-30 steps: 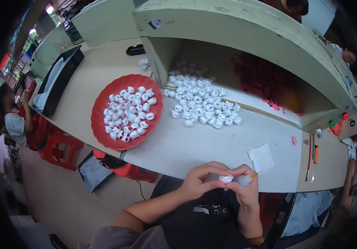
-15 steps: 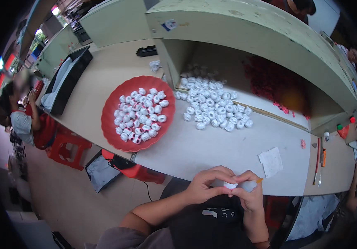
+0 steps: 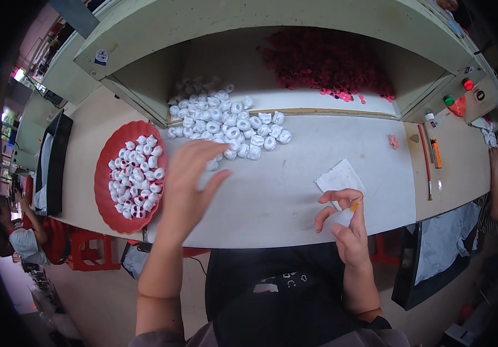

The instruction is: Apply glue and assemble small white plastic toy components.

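My left hand (image 3: 188,185) stretches over the table beside a pile of small white rounded pieces (image 3: 237,132). Its thumb and fingers are apart, with nothing seen between them, and the fingertips overlap the pile's near edge in view. To its left stands a red scalloped tray (image 3: 103,194) of similar white pieces (image 3: 135,173), many with pink-red patches. Near the table's front edge, my right hand (image 3: 350,234) holds a small translucent squeeze bottle (image 3: 340,218) with an orange tip. Beyond that hand lies a folded white paper (image 3: 344,176).
A raised shelf (image 3: 295,55) spans the back, with red-pink small pieces (image 3: 330,63) heaped under it. A brush (image 3: 426,165) and an orange cutter (image 3: 436,153) lie at right. Black bins (image 3: 58,165) stand at far left and lower right. Other people sit at both sides.
My hands were together around a white piece over my lap. They have parted; the left has gone forward to the pile and no longer shows that piece. The view has turned right.
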`<state>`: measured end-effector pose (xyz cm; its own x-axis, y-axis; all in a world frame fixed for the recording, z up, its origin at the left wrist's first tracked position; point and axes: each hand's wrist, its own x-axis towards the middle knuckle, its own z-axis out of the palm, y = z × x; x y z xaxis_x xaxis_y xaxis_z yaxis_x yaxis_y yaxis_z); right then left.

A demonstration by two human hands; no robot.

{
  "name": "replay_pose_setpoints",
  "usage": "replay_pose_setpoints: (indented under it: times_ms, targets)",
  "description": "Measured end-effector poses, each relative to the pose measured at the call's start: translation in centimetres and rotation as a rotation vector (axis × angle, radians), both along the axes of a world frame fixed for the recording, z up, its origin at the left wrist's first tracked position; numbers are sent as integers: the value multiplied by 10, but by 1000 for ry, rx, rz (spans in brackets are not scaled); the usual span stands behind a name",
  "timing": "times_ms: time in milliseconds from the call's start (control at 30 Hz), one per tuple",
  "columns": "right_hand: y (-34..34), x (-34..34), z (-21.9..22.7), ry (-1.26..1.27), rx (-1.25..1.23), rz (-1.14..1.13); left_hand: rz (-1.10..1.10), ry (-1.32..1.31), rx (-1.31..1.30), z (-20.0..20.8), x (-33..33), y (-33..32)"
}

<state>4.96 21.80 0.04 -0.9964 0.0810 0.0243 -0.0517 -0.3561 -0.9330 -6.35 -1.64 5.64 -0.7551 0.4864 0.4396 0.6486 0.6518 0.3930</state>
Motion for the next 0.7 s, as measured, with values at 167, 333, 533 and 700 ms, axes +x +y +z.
replay_pose_setpoints:
  times_ms: [167, 333, 533, 700]
  targets:
    - [12, 11, 1, 85, -46, 120, -128, 111, -346, -42, -51, 80]
    - [24, 16, 5, -12, -7, 69, -249, 215, -437, -45, -53, 88]
    - [24, 10, 13, -10, -76, 100, -216, -948, 899, -47, 10, 69]
    - [6, 12, 24, -45, 6, 91, -99, -1393, 1405, -66, 47, 50]
